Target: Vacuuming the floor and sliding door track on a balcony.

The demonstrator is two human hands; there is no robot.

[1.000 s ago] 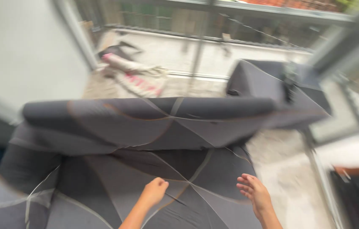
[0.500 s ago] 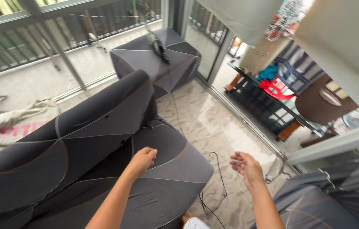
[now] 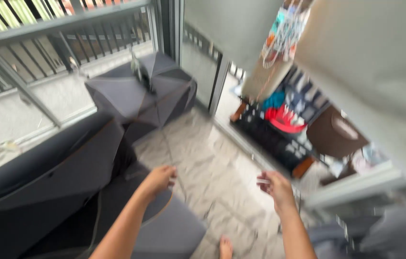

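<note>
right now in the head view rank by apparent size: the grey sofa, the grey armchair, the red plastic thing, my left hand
1. grey sofa, largest, though nearest the camera
2. grey armchair
3. red plastic thing and left hand look alike; blur prevents ranking

Left arm: bare, reaching forward from lower left, forearm angled up and right. Left hand (image 3: 159, 179): loosely curled, knuckles up, holding nothing. Right arm: bare, rising from bottom edge, nearly straight ahead. Right hand (image 3: 274, 186): half open, fingers (image 3: 263, 182) bent inward toward the left, empty. Hands well apart, level. One bare foot (image 3: 225, 247) below, blurred.
</note>
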